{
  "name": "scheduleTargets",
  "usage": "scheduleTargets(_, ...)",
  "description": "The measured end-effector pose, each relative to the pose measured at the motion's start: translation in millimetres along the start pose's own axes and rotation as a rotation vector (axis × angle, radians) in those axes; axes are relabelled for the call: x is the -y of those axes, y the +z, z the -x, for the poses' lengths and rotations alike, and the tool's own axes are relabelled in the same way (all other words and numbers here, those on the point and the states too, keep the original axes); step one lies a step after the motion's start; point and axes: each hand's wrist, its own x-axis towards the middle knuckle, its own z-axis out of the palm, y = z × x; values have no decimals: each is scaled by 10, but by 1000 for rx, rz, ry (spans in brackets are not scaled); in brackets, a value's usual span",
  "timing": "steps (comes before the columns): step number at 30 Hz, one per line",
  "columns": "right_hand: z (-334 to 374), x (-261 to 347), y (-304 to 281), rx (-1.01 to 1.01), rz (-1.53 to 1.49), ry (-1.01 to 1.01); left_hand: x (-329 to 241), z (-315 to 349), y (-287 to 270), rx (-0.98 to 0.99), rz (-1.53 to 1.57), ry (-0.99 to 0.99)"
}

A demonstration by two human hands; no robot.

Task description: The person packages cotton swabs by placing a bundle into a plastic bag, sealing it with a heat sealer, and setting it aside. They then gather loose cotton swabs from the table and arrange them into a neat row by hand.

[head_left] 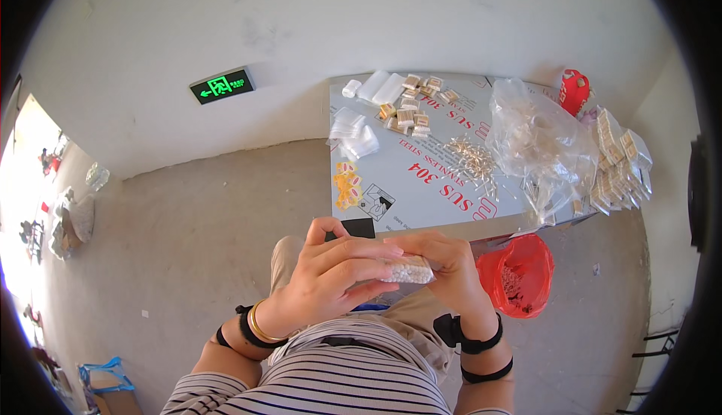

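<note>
Between my two hands, above my lap at the table's near edge, is a small block-shaped pack of cotton swabs (410,270) with its white tips facing me. The fingers of my left hand (320,272) close on its left end. My right hand (455,268) grips the right end, thumb and fingers curled around it. On the table (421,182), loose cotton swabs (472,158) lie in a scattered heap. Several small swab bundles (406,118) sit farther back. To their left are flat clear plastic sleeves (353,133) and yellow stickers (347,188).
A large clear plastic bag (534,129) covers the table's right part, beside piled swab packs (620,163). Behind it is a red bag (574,93). A red-lined bin (526,276) stands on the floor to my right. A lit green exit sign (222,85) hangs on the wall.
</note>
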Motion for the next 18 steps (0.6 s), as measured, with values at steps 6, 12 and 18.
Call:
scheduleTargets(6,3,52,4,-1,-32,4,-13,-26,-50,2,-14,53)
scheduleTargets(12,16,113,-6,31,3,19,-17,-23,-87,7,18,58)
scheduleTargets(18,22,136,16,30,-21,-4,-42,-27,-80,37,91,41)
